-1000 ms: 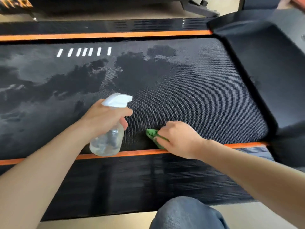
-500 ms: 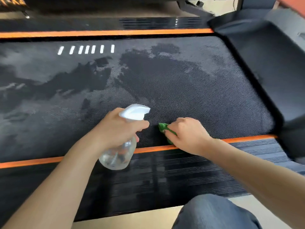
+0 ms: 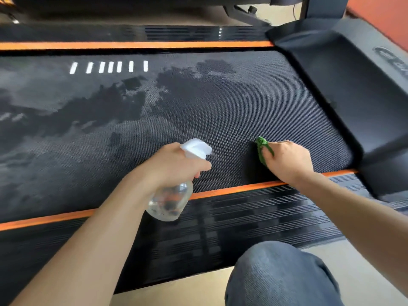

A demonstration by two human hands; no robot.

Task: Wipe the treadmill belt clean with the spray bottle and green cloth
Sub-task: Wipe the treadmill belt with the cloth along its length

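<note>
The black treadmill belt [image 3: 220,111] fills the middle of the head view, with dark wet patches and grey dusty areas. My left hand [image 3: 174,165] grips a clear spray bottle [image 3: 170,202] with a white trigger head, held above the belt's near edge, nozzle pointing right. My right hand [image 3: 287,160] presses a green cloth [image 3: 262,149] onto the belt near its right end; most of the cloth is hidden under the hand.
Orange strips run along the near side rail [image 3: 220,192] and the far side rail [image 3: 132,45]. The black motor cover [image 3: 353,85] rises at the right end of the belt. My knee [image 3: 280,277] in jeans is at the bottom.
Both hands have shifted right along the belt's near edge. The cloth under my right hand has moved right and a little farther onto the belt; the bottle followed.
</note>
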